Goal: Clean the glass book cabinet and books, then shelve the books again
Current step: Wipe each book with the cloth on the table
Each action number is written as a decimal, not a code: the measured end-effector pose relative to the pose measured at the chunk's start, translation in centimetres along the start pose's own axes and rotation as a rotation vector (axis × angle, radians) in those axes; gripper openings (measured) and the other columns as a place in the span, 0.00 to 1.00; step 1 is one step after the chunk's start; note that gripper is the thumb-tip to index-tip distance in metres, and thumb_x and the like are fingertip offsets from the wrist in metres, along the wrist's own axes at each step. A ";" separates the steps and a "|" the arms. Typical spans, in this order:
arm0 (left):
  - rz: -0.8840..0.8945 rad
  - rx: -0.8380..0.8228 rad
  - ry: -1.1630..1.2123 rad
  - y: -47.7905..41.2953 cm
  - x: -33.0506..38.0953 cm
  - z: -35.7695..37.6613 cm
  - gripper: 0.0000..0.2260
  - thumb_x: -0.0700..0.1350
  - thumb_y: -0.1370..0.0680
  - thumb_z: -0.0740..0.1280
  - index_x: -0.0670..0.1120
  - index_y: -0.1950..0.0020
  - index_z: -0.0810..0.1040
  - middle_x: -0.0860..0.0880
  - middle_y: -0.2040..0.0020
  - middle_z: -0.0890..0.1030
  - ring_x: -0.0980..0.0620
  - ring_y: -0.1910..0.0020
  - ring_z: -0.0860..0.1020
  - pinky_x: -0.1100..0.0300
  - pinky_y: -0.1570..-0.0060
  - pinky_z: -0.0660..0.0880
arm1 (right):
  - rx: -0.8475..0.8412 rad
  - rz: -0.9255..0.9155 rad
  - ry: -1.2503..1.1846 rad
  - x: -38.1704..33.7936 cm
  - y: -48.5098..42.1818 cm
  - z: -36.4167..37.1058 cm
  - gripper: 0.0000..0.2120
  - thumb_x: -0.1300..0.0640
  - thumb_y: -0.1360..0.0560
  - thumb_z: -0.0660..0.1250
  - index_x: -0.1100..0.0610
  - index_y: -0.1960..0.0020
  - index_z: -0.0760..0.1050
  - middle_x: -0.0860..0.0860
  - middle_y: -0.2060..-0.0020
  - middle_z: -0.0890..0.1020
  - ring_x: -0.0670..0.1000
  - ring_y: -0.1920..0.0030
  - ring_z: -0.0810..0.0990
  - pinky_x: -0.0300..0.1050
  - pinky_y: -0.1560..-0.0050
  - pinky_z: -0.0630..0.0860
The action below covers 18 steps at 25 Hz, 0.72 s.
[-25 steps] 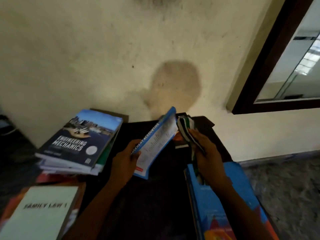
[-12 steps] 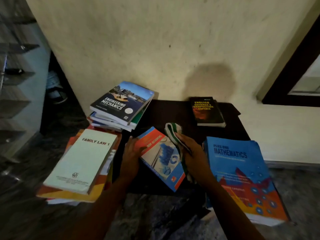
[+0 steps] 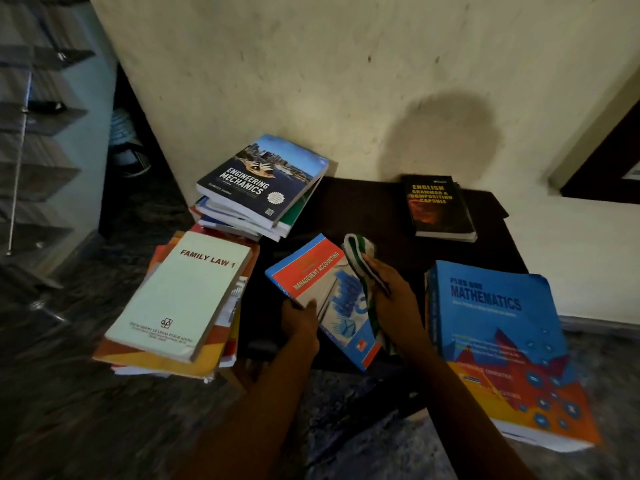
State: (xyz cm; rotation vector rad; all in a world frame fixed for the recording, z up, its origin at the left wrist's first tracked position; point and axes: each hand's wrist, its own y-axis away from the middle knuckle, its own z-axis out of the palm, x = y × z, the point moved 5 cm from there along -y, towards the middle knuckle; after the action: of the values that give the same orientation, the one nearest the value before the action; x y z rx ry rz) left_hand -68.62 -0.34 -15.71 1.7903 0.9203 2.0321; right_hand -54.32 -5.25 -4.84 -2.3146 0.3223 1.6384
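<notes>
Left hand (image 3: 300,323) grips the Management Accounting book (image 3: 327,299) on the dark desk (image 3: 363,209); right hand (image 3: 394,299) clutches a striped cloth (image 3: 358,252), seemingly touching its cover. Wiping is underway; next, sweep across, then stack.

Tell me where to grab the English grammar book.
Probably its near short edge, coming from the front: the English grammar book lies flat, cover up, on the dark table, that edge facing the person with bare tabletop before it for fingers to slide under.
</notes>
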 end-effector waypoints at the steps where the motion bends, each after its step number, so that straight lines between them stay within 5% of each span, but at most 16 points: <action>1: 0.043 -0.037 -0.032 0.2 -0.3 0.3 0.18 0.40 0.22 0.65 0.41 0.33 0.66 0.39 0.42 0.75 0.38 0.45 0.76 0.42 0.44 0.74 | 0.000 -0.009 0.008 -0.1 -0.2 -0.1 0.18 0.68 0.22 0.58 0.56 0.35 0.71 0.47 0.42 0.73 0.46 0.40 0.73 0.41 0.38 0.70; 3: 0.055 -0.114 -0.003 0.0 0.0 0.3 0.17 0.42 0.20 0.62 0.47 0.32 0.65 0.42 0.44 0.75 0.40 0.50 0.77 0.42 0.46 0.75 | 0.010 -0.017 0.040 -0.5 -0.7 -0.6 0.18 0.68 0.22 0.58 0.57 0.34 0.71 0.46 0.42 0.72 0.46 0.40 0.73 0.38 0.39 0.70; 7: 0.119 -0.239 -0.076 -1.9 3.1 -2.4 0.14 0.42 0.21 0.64 0.41 0.37 0.72 0.39 0.47 0.78 0.47 0.60 0.78 0.53 0.58 0.76 | 0.049 -0.119 0.115 -1.3 -2.1 -1.1 0.18 0.71 0.24 0.59 0.62 0.36 0.72 0.47 0.43 0.72 0.44 0.41 0.71 0.20 0.44 0.63; 12: -0.045 -0.210 -0.113 -4.3 1.7 -4.8 0.15 0.42 0.22 0.65 0.36 0.38 0.73 0.36 0.40 0.77 0.46 0.61 0.77 0.54 0.57 0.74 | -0.088 -0.234 0.375 1.9 -5.2 3.3 0.21 0.71 0.27 0.61 0.59 0.36 0.74 0.59 0.38 0.76 0.56 0.40 0.75 0.48 0.37 0.68; 18: -0.244 -0.226 0.115 -4.2 0.5 -5.4 0.22 0.59 0.20 0.55 0.43 0.39 0.73 0.41 0.44 0.77 0.45 0.53 0.76 0.55 0.59 0.73 | -0.526 -0.344 0.870 6.8 -9.6 11.5 0.26 0.61 0.25 0.52 0.49 0.28 0.64 0.56 0.28 0.64 0.62 0.36 0.66 0.49 0.38 0.61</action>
State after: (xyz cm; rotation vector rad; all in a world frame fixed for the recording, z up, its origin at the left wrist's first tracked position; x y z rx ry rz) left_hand -74.73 1.64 -18.08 1.3853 0.8541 2.0073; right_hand -58.97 7.68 -13.84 -3.1394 -0.3793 0.5128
